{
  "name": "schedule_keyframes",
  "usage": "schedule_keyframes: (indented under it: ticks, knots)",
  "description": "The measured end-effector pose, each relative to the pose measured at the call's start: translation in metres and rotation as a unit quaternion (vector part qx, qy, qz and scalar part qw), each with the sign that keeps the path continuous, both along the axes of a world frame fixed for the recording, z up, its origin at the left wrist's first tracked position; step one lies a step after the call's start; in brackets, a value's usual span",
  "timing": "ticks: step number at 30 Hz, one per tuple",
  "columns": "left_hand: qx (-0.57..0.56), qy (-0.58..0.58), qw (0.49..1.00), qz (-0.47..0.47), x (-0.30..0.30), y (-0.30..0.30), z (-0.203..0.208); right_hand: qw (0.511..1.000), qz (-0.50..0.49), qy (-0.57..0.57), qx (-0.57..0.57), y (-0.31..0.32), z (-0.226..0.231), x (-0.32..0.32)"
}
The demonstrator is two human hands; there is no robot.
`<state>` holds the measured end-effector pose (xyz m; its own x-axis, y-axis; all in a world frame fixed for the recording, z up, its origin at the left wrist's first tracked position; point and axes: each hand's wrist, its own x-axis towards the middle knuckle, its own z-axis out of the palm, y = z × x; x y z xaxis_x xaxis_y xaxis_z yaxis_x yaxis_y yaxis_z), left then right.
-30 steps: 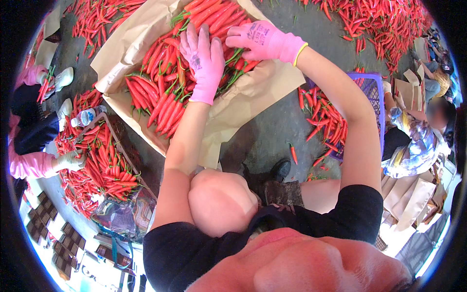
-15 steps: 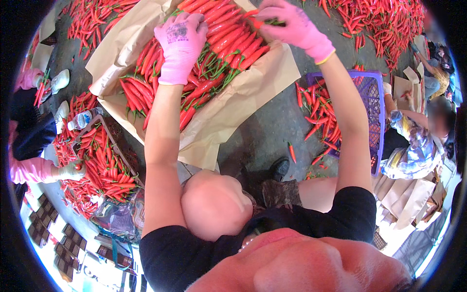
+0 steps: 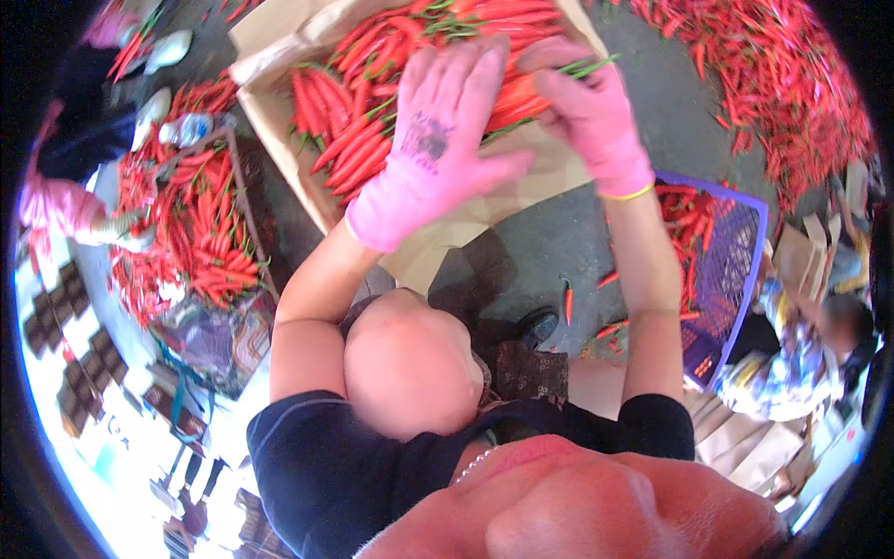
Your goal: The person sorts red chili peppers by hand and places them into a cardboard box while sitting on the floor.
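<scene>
Because the left hand in a pink fabric glove (image 3: 438, 140) lies flat, thumb spread and clasping nothing visible, over the glossy, slender red chillies (image 3: 358, 168), we judge it steadies their rows inside the creased brown paper liner (image 3: 535, 182). We record the right hand in a matching glove (image 3: 591, 121) curled around a few, green stems (image 3: 598, 67) protruding, probably for alignment; its knuckles obscure the exact grip. Our bare right forearm (image 3: 643, 270) partly blocks a purple plastic lattice crate (image 3: 736, 233).

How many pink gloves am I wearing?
2: one on your left hand, extended over the red chillies, and one on your right hand, curled at some green stems. Neither is hidden.
</scene>
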<state>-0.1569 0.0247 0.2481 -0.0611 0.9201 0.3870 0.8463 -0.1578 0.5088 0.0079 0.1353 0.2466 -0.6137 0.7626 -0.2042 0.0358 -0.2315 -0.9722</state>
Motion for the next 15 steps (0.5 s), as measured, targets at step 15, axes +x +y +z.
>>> schedule_keyframes:
  ticks: [15]
  knots:
    - [-0.055,0.264,0.961,0.062,-0.155,-0.025,-0.082,0.930,0.031,-0.201,0.306,0.057,-0.036,0.057]
